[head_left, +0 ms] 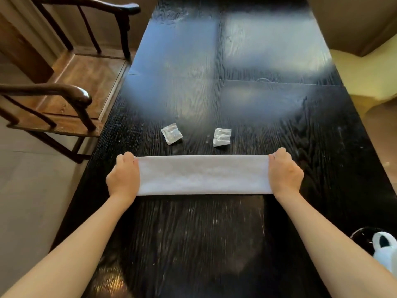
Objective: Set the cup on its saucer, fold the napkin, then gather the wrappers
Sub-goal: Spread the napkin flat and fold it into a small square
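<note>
Left hand [123,177] and right hand [284,173] pinch opposite ends of folded white napkin [203,175] on dark counter [193,244]; two wrappers [171,133] beyond.

We see a table [236,233] of black wood, its open grain rough-looking yet glossy where window light glares off it. The napkin [203,175] looks like soft matt white cloth with a faintly nubby weave. Two wrappers [171,133] [222,137] seem thin crinkled plastic, slightly shiny. The armchair [71,91] is dark polished wood with a smooth brown seat
</note>
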Action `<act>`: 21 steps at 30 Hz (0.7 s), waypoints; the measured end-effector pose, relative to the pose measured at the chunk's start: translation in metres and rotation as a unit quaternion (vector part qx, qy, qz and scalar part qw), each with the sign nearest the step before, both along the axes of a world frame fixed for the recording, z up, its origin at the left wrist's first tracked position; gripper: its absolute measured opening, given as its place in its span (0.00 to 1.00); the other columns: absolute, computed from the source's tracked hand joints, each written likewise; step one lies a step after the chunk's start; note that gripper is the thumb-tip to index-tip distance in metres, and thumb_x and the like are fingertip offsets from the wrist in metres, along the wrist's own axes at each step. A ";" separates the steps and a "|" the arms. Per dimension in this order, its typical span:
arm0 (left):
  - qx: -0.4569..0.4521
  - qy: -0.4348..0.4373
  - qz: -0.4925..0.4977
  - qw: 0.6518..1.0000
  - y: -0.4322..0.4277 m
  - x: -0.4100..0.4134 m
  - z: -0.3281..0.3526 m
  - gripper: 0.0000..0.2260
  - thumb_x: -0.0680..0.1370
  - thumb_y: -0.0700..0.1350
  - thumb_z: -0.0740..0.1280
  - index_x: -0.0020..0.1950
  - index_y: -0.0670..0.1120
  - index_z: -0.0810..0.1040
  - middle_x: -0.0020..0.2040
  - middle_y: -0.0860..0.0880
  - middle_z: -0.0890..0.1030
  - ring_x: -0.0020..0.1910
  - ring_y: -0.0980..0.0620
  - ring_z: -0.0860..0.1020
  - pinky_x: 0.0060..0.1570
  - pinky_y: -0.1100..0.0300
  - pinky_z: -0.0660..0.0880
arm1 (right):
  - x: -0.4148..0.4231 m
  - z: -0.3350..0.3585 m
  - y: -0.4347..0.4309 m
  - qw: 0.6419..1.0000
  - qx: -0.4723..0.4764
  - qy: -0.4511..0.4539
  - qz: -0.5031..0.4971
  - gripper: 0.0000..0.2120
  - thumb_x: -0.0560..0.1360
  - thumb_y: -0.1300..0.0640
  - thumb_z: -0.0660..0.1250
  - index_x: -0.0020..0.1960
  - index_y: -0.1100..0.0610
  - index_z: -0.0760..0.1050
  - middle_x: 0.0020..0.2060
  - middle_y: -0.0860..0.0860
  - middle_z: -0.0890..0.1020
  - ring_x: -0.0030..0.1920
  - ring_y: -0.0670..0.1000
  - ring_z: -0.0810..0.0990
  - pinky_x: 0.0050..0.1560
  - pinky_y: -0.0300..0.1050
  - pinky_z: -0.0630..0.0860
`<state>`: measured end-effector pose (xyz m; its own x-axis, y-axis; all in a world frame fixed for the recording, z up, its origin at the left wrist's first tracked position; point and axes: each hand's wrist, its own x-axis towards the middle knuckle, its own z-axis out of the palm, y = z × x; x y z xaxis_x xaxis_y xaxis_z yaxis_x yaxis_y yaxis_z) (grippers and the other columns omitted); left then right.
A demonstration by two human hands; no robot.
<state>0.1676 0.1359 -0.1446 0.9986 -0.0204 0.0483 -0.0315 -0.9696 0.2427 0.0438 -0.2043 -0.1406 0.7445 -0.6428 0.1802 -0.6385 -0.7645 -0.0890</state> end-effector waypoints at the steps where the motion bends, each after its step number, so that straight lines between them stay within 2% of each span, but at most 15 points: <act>1: 0.007 -0.012 0.003 1.000 0.002 0.000 0.000 0.10 0.79 0.42 0.59 0.56 0.37 0.70 0.52 0.35 0.73 0.46 0.34 0.75 0.40 0.40 0.73 | 0.003 0.004 0.002 1.000 -0.023 0.002 -0.009 0.06 0.79 0.62 0.58 0.49 0.65 0.69 0.43 0.63 0.78 0.41 0.64 0.77 0.37 0.53 0.69; 2: 0.008 -0.035 0.002 0.999 0.001 0.001 0.000 0.12 0.78 0.40 0.62 0.59 0.37 0.70 0.54 0.35 0.73 0.50 0.34 0.74 0.44 0.39 0.73 | 0.007 0.007 0.008 0.999 -0.044 -0.008 -0.016 0.05 0.76 0.65 0.60 0.51 0.65 0.70 0.45 0.63 0.77 0.43 0.64 0.76 0.41 0.55 0.70; 4: -0.029 -0.099 -0.058 0.993 -0.013 -0.001 0.002 0.16 0.75 0.38 0.63 0.63 0.39 0.71 0.58 0.35 0.75 0.55 0.34 0.74 0.52 0.39 0.72 | 0.018 0.013 0.037 0.995 -0.035 -0.088 0.039 0.12 0.70 0.69 0.64 0.53 0.65 0.73 0.47 0.63 0.78 0.47 0.64 0.77 0.47 0.56 0.72; 5: -0.058 -0.118 -0.121 0.984 -0.024 -0.005 0.002 0.16 0.76 0.38 0.61 0.63 0.39 0.72 0.60 0.36 0.76 0.58 0.35 0.75 0.57 0.40 0.71 | 0.025 0.012 0.061 0.983 -0.003 -0.134 0.127 0.15 0.68 0.70 0.65 0.55 0.65 0.75 0.49 0.64 0.79 0.50 0.65 0.78 0.52 0.57 0.73; 6: -0.073 -0.112 -0.191 0.972 -0.037 -0.012 0.001 0.17 0.76 0.39 0.57 0.64 0.39 0.73 0.62 0.37 0.77 0.62 0.37 0.74 0.61 0.40 0.69 | 0.030 0.009 0.089 0.963 0.036 -0.138 0.228 0.18 0.70 0.69 0.64 0.60 0.65 0.74 0.56 0.63 0.79 0.57 0.65 0.77 0.60 0.58 0.71; 8: -0.041 -0.026 -0.280 0.959 -0.053 -0.028 -0.007 0.20 0.79 0.43 0.52 0.70 0.43 0.68 0.70 0.42 0.70 0.71 0.43 0.67 0.70 0.42 0.59 | 0.034 0.000 0.139 0.929 0.118 -0.025 0.351 0.22 0.78 0.62 0.58 0.71 0.61 0.65 0.71 0.58 0.69 0.72 0.59 0.64 0.73 0.57 0.58; 10: 0.007 0.050 -0.276 0.960 -0.047 -0.030 -0.020 0.25 0.78 0.53 0.44 0.75 0.50 0.56 0.77 0.50 0.55 0.76 0.50 0.53 0.73 0.45 0.47 | 0.036 -0.014 0.155 0.920 0.154 0.081 0.352 0.24 0.82 0.52 0.50 0.76 0.55 0.52 0.77 0.51 0.55 0.77 0.53 0.49 0.76 0.54 0.42; 12: 0.037 0.058 -0.268 0.961 -0.029 -0.021 -0.033 0.29 0.75 0.60 0.40 0.75 0.54 0.48 0.75 0.57 0.45 0.76 0.54 0.45 0.73 0.45 0.42 | 0.031 -0.024 0.140 0.929 0.127 0.109 0.330 0.27 0.81 0.45 0.48 0.77 0.49 0.47 0.78 0.47 0.49 0.77 0.51 0.43 0.75 0.53 0.36; 16: 0.065 0.065 -0.280 0.956 0.002 -0.006 -0.039 0.29 0.74 0.63 0.41 0.73 0.54 0.41 0.74 0.56 0.42 0.74 0.57 0.41 0.74 0.45 0.41 | 0.013 -0.026 0.086 0.947 0.094 0.128 0.279 0.28 0.78 0.40 0.45 0.76 0.44 0.45 0.78 0.46 0.49 0.77 0.51 0.43 0.75 0.53 0.37; 18: 0.071 0.076 -0.289 0.952 0.009 -0.005 -0.039 0.30 0.74 0.63 0.40 0.73 0.53 0.40 0.74 0.56 0.42 0.74 0.56 0.40 0.74 0.46 0.39 | -0.001 -0.025 0.055 0.956 0.093 0.136 0.242 0.29 0.78 0.39 0.45 0.76 0.45 0.45 0.78 0.46 0.49 0.77 0.52 0.43 0.75 0.53 0.38; 21: 0.072 0.099 -0.307 0.944 0.014 -0.003 -0.036 0.32 0.74 0.64 0.40 0.73 0.52 0.37 0.74 0.55 0.38 0.74 0.55 0.37 0.73 0.47 0.35 | -0.021 -0.018 0.012 0.965 0.089 0.140 0.202 0.31 0.78 0.40 0.49 0.77 0.49 0.47 0.78 0.49 0.50 0.77 0.54 0.45 0.76 0.53 0.42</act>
